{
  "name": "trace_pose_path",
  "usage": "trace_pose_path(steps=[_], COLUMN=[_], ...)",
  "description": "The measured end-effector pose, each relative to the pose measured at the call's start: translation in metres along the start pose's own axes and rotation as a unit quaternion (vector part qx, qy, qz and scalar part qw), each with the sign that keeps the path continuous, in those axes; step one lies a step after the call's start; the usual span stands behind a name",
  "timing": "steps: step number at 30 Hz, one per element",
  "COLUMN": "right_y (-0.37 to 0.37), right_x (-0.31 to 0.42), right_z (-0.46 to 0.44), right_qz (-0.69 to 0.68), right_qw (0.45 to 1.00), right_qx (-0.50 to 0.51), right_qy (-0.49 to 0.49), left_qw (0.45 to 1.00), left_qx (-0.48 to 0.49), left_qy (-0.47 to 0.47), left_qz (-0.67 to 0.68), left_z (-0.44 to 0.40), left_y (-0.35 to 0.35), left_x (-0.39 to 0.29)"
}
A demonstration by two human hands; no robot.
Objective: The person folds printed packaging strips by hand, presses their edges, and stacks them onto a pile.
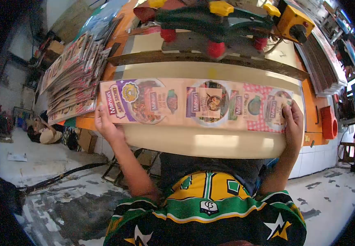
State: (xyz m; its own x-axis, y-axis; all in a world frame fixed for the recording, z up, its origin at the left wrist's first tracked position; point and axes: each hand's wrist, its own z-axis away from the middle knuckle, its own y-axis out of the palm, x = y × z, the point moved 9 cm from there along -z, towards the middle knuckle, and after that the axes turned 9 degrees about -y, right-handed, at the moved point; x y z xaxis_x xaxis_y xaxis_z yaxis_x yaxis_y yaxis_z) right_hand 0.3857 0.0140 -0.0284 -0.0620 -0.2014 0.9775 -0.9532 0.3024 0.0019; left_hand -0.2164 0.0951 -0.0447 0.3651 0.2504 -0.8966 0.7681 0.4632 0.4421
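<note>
A long printed strip (177,104) with "Mahsuri" lettering and pictures of food is stretched level between my two hands. My left hand (105,125) pinches its left end, with the thumb on the printed face. At the opposite end, my right hand (294,119) grips the edge, thumb also on top. Beneath the strip is a cream work surface (202,143). Just beyond the strip's far edge runs a dark straight bar (210,63). It belongs to, or lies in front of, a dark green machine (190,18) with red and yellow knobs.
An untidy stack of printed strips (73,78) leans on the orange table (86,122) at left. A second stack (319,57) lies at right. A yellow box with a black dial (294,24) sits at the machine's right. An orange-red container (328,123) hangs near the right edge. Another person (46,133) is low at far left.
</note>
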Motion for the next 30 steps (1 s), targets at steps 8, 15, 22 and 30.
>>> trace_pose_path(steps=[8, 15, 22, 30], right_y=[0.009, 0.008, -0.005, -0.004], right_x=[0.004, 0.002, -0.007, -0.028], right_z=[0.001, 0.001, 0.001, 0.005], right_qz=[-0.045, -0.039, -0.07, -0.106], right_qw=[0.999, 0.999, 0.998, 0.993], right_qx=[0.005, 0.011, 0.0, -0.048], right_qy=[0.002, 0.001, 0.0, -0.035], left_qw=[0.999, 0.999, 1.0, 0.987], left_qx=[0.005, 0.014, -0.002, -0.051], left_qy=[0.022, 0.02, -0.012, -0.051], left_qz=[-0.026, -0.03, 0.022, 0.147], left_z=[0.0, 0.002, -0.001, 0.066], left_y=[-0.003, 0.003, -0.011, 0.027], left_x=[-0.003, -0.006, 0.005, 0.026])
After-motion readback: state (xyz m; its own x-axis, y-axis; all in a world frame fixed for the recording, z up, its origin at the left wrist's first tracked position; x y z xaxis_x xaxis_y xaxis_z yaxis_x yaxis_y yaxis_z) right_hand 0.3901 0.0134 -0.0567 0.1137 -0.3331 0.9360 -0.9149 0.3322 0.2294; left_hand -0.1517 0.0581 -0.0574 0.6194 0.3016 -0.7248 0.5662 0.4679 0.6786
